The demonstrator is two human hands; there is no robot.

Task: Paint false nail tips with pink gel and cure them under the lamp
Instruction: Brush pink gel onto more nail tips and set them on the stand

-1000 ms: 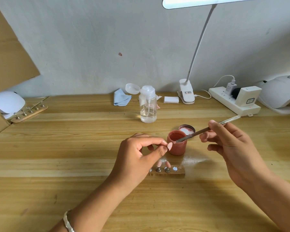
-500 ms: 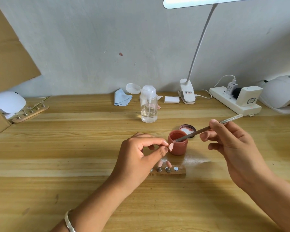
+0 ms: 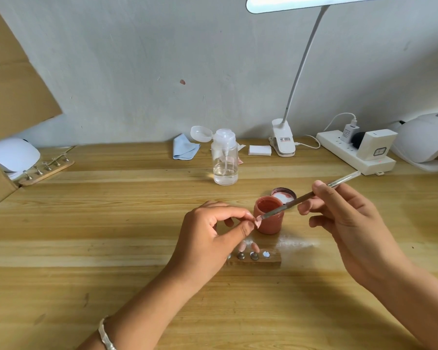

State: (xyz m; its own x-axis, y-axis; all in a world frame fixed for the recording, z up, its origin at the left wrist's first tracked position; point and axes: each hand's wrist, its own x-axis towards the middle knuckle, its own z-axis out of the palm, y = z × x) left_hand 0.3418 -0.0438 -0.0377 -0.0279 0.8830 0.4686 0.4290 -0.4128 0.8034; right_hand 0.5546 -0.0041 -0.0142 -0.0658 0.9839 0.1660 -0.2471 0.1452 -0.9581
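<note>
My left hand (image 3: 213,238) pinches a pink false nail tip (image 3: 258,221) between thumb and forefinger, just left of the open pink gel jar (image 3: 269,215). My right hand (image 3: 344,223) grips a thin metal brush (image 3: 299,200), whose tip touches the held nail tip. Below them lies a small wooden holder (image 3: 261,258) with metal studs and two pink nail tips (image 3: 249,246) standing on it. The jar's lid (image 3: 284,194) lies upturned behind the jar. A white curing lamp (image 3: 425,140) sits at the far right.
A clear pump bottle (image 3: 225,160) stands behind the jar. A blue cloth (image 3: 185,149), a white pad (image 3: 259,150), a clip desk lamp (image 3: 283,140) and a power strip (image 3: 352,152) line the wall. Far left: another wooden nail holder (image 3: 46,170), a white device (image 3: 13,154), cardboard (image 3: 10,79).
Both hands hold nearly the same pose; the brush tip stays at the pinched nail tip with only slight movement.
</note>
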